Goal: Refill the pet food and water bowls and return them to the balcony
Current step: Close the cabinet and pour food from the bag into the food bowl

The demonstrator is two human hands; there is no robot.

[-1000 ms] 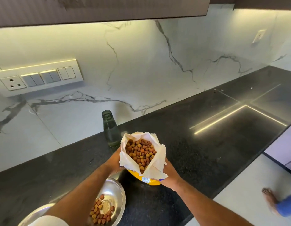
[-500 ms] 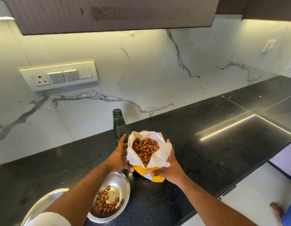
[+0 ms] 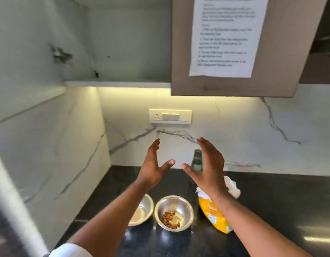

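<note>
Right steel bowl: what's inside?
The right steel bowl holds a small pile of brown kibble, with bare metal around it. The left steel bowl beside it is partly covered by the left forearm; no kibble shows.

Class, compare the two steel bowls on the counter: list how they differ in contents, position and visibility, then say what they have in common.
1. The right bowl holds brown kibble; the left bowl shows none.
2. The right bowl stands beside the yellow food bag; the left bowl stands farther from it.
3. The right bowl is in full view; the left forearm covers part of the left bowl.
Both are round, shiny steel, upright on the black counter.
</note>
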